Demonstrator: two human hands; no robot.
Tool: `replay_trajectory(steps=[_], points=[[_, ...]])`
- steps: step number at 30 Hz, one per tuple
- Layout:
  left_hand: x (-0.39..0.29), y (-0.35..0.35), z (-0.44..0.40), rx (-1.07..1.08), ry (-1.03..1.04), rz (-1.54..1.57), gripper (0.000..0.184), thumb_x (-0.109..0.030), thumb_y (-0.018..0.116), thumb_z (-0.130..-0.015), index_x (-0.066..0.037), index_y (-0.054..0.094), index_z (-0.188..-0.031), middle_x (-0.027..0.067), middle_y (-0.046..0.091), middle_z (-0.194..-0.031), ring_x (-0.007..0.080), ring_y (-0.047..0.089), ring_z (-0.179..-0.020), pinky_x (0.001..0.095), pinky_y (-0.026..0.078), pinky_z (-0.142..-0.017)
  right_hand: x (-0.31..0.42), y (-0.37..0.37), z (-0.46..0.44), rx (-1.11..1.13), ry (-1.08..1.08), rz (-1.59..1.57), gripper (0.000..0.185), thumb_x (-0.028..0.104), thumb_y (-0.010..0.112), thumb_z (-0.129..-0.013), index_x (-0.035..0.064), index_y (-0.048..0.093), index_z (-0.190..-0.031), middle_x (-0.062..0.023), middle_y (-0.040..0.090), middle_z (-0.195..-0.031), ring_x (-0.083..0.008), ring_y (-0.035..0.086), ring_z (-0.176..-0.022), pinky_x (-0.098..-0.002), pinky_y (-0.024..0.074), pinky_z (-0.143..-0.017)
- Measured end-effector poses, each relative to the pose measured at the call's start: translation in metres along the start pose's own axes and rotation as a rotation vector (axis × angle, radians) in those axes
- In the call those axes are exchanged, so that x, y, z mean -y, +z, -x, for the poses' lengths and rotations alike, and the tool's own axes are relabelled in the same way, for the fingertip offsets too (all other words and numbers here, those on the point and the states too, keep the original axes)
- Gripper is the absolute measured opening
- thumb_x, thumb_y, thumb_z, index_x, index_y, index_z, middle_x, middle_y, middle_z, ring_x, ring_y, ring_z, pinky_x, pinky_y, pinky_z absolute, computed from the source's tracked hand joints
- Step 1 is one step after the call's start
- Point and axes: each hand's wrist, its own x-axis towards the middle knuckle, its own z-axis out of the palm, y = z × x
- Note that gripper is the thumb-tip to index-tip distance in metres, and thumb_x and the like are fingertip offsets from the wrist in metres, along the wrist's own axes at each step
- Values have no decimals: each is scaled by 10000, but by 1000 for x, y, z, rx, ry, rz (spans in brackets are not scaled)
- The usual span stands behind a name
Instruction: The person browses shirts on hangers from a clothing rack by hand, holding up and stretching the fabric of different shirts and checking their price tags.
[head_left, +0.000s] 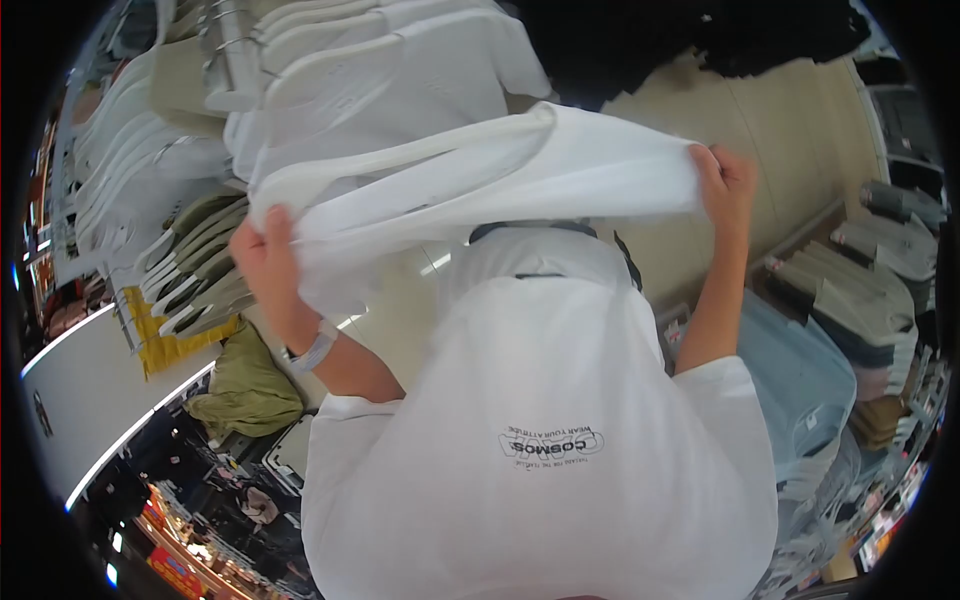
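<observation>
White shirt (610, 160) is held up in front of the person's chest, drawn out lengthwise between two hands, over the tiled floor (805, 130). A pale curved band runs along its upper left part; whether this is a hanger or an edge of the cloth cannot be told.

Observations, left to right. At the far left, white garments (140, 160) hang close together in a row. Just right of and below them, several olive garments (215, 250) hang on light hangers, and a yellow garment (180, 335) hangs lower still. Beneath it lies a crumpled green garment (250, 385).

Left hand (268, 250): fingers curled in, grasping the left end of the shirt. A light band (318, 345) circles that wrist. Beyond this hand, a group of white tops (400, 75) hangs on the rack, near the shirt's upper edge.

Centre: the person's own white T-shirt (540, 360), with dark lettering (550, 447) on the front. Dark garments (690, 35) occupy the top, right of centre.

Right hand (728, 180): closed in a fist, pinching the right end of the shirt. Below the right forearm is a light blue garment (800, 370); to its right, a stack of folded beige clothing (850, 280).
</observation>
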Motion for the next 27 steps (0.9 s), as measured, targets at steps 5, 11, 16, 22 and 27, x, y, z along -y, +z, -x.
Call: replay_trajectory(steps=[5, 11, 16, 22, 27], points=[[-16, 35, -17, 80, 60, -145, 303, -269, 671, -872, 33, 673, -860, -30, 578, -681, 69, 465, -637, 260, 398, -575, -6, 42, 1, 20, 210, -103, 398, 242, 678, -867, 20, 467, -613, 61, 338, -569, -48, 294, -567, -257, 237, -484], [-6, 38, -47, 195, 12, -32, 308, -267, 683, -867, 41, 678, -855, -13, 586, -657, 54, 462, -625, 239, 396, -562, -2, 69, 1, 88, 191, -196, 391, 263, 656, -888, 12, 500, -632, 76, 359, -585, -46, 306, -577, -246, 246, -496], [17, 54, -49, 271, 46, 157, 272, -238, 672, -877, 33, 669, -850, -19, 548, -636, 63, 431, -609, 237, 382, -551, -18, 65, -3, 71, 252, -262, 326, 244, 665, -880, 0, 573, -684, 69, 433, -617, -43, 350, -590, -238, 280, -511], [21, 61, -35, 162, 86, 45, 217, -173, 700, -841, 25, 631, -897, 10, 575, -755, 92, 490, -703, 234, 414, -632, 4, 38, 15, 540, 308, -225, 230, 218, 720, -820, -8, 681, -800, 27, 587, -709, -49, 484, -654, -229, 381, -569], [22, 89, -7, -410, 418, -10, 131, -94, 670, -830, -6, 605, -901, 82, 605, -903, 182, 547, -805, 286, 441, -696, -21, 18, 34, 532, 453, -253, 247, 218, 725, -814, -20, 699, -880, 7, 621, -740, -61, 521, -675, -231, 415, -599]])
